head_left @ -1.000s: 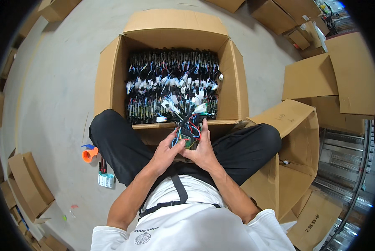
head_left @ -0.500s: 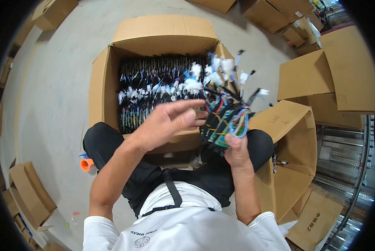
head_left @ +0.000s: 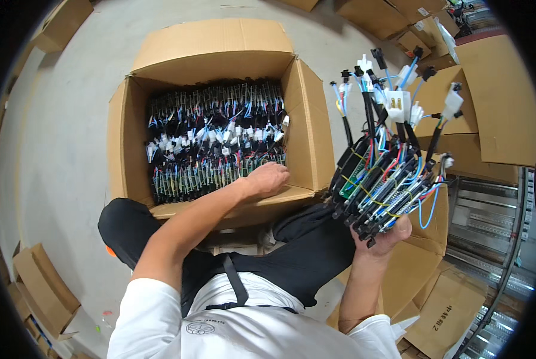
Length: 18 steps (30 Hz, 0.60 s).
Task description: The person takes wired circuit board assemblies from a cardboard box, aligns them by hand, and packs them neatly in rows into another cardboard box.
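My right hand [head_left: 382, 238] grips the bottom of a bundle of circuit boards [head_left: 378, 188], raised to the right of the large carton [head_left: 311, 128]. Thin yellowish bands run across the bundle, and black, blue and red wires with white and black connectors stick up from it. Inside the carton, upright circuit boards [head_left: 211, 173] stand packed in rows with their wires and white plugs in the middle. At the right end of the near row, just inside the front wall, my left hand [head_left: 269, 179] has its fingers curled downward; their tips are hidden.
Another open carton [head_left: 414, 269] lies to the right below the bundle. Beyond it are a metal roller rack [head_left: 483, 206] and stacked cartons [head_left: 495, 102]. More cartons [head_left: 46, 287] stand at the left. My bent legs [head_left: 304, 257] flank the large carton's near side.
My right hand has lifted the bundle up and to the right, turning it. My left hand has moved from beside the bundle into the carton's near right corner. The view has shifted slightly.
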Each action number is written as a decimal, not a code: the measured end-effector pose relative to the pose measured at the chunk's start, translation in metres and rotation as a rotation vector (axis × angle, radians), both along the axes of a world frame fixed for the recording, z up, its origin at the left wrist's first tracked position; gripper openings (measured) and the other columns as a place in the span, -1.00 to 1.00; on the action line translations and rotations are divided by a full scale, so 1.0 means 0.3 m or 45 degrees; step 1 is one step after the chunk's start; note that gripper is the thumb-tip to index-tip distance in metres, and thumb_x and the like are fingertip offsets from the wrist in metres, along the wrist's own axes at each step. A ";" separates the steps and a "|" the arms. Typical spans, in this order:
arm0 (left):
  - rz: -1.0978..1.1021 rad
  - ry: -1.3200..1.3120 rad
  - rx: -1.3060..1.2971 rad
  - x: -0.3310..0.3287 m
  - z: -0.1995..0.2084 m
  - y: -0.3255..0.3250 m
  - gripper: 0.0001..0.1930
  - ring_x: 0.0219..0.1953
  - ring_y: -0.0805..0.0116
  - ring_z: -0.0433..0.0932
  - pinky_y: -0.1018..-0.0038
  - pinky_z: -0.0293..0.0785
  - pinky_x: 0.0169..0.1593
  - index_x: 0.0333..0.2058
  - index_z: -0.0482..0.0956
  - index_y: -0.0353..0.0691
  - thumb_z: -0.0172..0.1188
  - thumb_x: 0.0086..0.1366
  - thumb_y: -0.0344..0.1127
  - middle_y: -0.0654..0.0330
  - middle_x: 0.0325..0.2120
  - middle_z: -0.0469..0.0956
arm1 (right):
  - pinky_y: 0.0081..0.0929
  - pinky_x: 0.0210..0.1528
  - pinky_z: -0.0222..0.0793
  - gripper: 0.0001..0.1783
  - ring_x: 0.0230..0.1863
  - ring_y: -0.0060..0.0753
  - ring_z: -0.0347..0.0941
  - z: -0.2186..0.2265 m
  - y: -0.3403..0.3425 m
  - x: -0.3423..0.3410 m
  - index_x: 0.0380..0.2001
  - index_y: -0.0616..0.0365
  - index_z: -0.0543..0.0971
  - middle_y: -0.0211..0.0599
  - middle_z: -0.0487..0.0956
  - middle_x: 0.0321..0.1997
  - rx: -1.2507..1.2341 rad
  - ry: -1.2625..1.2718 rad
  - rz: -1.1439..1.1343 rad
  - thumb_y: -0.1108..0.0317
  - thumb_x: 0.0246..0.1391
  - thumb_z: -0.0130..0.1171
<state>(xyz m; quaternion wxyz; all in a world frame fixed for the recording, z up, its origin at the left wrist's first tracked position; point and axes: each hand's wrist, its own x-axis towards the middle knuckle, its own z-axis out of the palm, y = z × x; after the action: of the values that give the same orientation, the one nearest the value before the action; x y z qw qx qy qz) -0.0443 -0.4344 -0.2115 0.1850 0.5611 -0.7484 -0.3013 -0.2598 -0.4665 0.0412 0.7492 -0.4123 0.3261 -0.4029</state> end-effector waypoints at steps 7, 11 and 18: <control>-0.320 -0.568 -0.145 0.067 -0.129 0.007 -0.82 -0.09 0.22 0.46 0.25 0.24 0.21 -0.38 0.64 -0.11 0.09 0.21 -0.22 0.21 -0.28 0.52 | -0.15 0.01 0.59 -0.25 -0.01 -0.15 0.61 -0.096 0.060 0.068 0.19 0.14 0.41 -0.23 0.60 0.08 0.322 -0.081 -0.108 -0.01 0.01 0.35; -0.156 -0.439 -0.199 0.155 -0.085 0.099 -0.84 -0.03 0.23 0.45 0.32 0.28 0.18 -0.36 0.63 -0.14 0.09 0.20 -0.26 0.17 -0.19 0.51 | -0.24 -0.01 0.60 -0.43 -0.08 -0.25 0.63 -0.162 0.035 0.202 0.10 0.18 0.46 -0.26 0.62 0.01 0.395 0.034 -0.016 0.11 0.09 0.30; -0.058 -0.324 -0.250 0.209 -0.128 0.140 -0.83 0.01 0.25 0.46 0.35 0.33 0.12 -0.24 0.53 -0.18 0.06 0.22 -0.32 0.19 -0.20 0.55 | -0.33 0.07 0.51 -0.49 -0.04 -0.41 0.57 -0.324 0.016 0.422 0.08 0.11 0.45 -0.39 0.59 -0.03 0.295 0.226 0.130 0.23 0.09 0.31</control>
<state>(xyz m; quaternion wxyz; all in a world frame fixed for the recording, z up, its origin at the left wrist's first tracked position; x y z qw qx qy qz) 0.0184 -0.3924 -0.2498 0.1359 0.5566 -0.8043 -0.1573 -0.1330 -0.4615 -0.0561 0.7794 -0.3733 0.4141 -0.2858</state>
